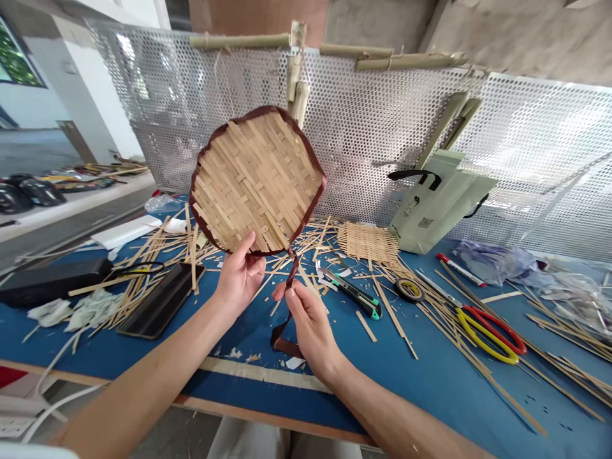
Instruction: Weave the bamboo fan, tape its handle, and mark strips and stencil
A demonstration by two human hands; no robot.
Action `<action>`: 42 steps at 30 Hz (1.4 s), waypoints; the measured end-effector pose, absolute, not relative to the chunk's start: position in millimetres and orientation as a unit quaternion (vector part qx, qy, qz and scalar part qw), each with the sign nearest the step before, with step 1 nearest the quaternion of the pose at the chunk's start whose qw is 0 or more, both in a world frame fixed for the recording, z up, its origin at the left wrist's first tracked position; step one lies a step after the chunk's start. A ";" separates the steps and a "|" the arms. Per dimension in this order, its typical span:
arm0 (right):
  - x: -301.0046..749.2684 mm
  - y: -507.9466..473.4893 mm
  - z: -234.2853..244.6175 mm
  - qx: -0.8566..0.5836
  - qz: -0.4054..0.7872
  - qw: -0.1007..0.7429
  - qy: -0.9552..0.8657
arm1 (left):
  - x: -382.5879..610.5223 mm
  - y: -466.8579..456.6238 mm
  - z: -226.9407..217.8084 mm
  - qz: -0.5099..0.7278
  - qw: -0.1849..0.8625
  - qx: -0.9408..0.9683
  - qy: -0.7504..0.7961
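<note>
I have the left hand (239, 277) closed on the lower rim of a round woven bamboo disc bound in dark brown edging (255, 178), with the thumb on the weave. The disc stands nearly upright, raised just ahead of the hands and above the blue tabletop (430, 389). The right hand (310, 325) pinches a narrow brown fabric strip (288, 312) between thumb and fingers, just below the rim, and the strip's loose tail hangs in a loop beneath that hand.

From here, I judge a hard or sideways pull on the strip the main risk: it could drag the edging off the rim, though I can't tell how firmly it is fixed there. If the left hand's grip slackens, the disc could twist and the weave could loosen at its edge. The hanging tail could also catch on the scattered thin bamboo strips (306, 255) below the hands. Just right of the right hand lies a green-and-black utility knife (356, 293), which a careless elbow or dropped tail could disturb. Further right sit red-and-yellow-handled scissors (488, 335).
</note>
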State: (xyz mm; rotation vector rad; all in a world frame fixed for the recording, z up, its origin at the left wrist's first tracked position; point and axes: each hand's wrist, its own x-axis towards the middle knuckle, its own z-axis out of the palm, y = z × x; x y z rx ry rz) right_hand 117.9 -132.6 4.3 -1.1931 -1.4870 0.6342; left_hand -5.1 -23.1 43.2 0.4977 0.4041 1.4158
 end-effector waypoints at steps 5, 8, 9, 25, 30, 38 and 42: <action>116.8 -136.7 6.4 -0.516 0.137 0.464 -0.707 | -7.5 -20.1 47.2 0.639 0.727 0.183 0.171; 112.4 -136.0 4.4 -0.506 0.145 0.454 -0.719 | -8.6 -19.8 46.5 0.620 0.739 0.194 0.179; 112.0 -133.5 3.1 -0.498 0.190 0.464 -0.707 | -8.9 -20.5 45.7 0.609 0.744 0.205 0.184; 164.3 -122.0 53.2 -0.434 0.426 0.660 -0.441 | -3.4 -11.7 21.6 0.675 0.591 0.352 0.268; 135.1 -147.1 35.0 -0.501 0.272 0.530 -0.627 | 2.2 -12.4 17.8 0.688 0.570 0.358 0.271; 107.6 -151.6 -3.3 -0.519 0.261 0.428 -0.692 | 4.7 -19.2 36.4 0.670 0.661 0.228 0.251; 109.9 -137.2 -12.3 -0.511 0.395 0.518 -0.560 | 1.4 -20.7 47.3 0.648 0.691 0.192 0.258</action>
